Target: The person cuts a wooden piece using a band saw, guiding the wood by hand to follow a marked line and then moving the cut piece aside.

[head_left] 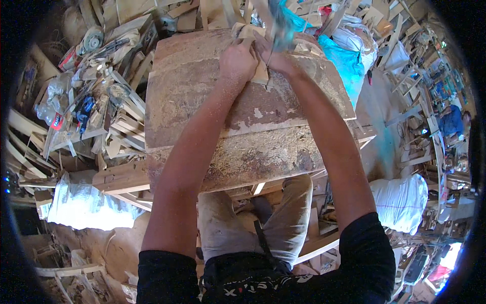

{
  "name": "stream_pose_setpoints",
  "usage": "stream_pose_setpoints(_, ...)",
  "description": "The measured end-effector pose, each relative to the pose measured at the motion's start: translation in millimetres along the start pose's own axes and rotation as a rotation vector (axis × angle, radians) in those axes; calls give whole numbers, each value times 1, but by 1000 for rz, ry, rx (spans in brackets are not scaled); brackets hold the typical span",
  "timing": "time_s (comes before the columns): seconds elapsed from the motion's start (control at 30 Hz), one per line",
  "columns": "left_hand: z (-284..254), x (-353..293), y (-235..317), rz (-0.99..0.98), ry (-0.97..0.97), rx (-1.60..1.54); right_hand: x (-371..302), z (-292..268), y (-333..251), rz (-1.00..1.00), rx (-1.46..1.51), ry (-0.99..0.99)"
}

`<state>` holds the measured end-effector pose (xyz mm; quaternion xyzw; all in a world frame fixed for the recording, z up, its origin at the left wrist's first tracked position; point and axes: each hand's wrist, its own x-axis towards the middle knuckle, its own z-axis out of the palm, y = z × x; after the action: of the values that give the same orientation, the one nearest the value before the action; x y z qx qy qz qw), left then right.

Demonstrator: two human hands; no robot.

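Two bare arms reach out over one dusty wooden workbench [243, 116], and the left hand [237, 61] is curled tight on one small pale wood piece [260, 75] lying at the far end of the bench. Beside it, the right hand [277, 60] is closed around what may be a thin tool, too blurred to tell. Two white sacks [402, 200] sit on the floor, stuffed full and shut.

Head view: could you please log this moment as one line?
left hand: grips wood piece | right hand: on same piece | surface: dusty workbench

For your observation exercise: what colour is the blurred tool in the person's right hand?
Teal-blue; the tool is motion-blurred above the right hand, seen in the head view.
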<state>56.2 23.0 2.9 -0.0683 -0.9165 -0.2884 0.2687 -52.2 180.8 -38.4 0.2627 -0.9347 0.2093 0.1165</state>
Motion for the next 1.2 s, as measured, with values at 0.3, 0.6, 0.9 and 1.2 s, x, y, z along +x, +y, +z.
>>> stream_pose_setpoints(0.3, -6, 2, 15, 9, 8, 4, 1, -3, 15, -13, 60, -9)
stream_pose_setpoints(0.6, -3, 3, 10, 6, 47, 32, -2, -12, -8, 38, 37, 15)
stream_pose_setpoints(0.9, -1, 6, 17, 6, 45, 47, 5, -1, 19, 18, 134, -16)
stream_pose_setpoints(1.2, 7, 10, -6, -1, 51, 73, 4, 4, -4, -22, 53, 123)
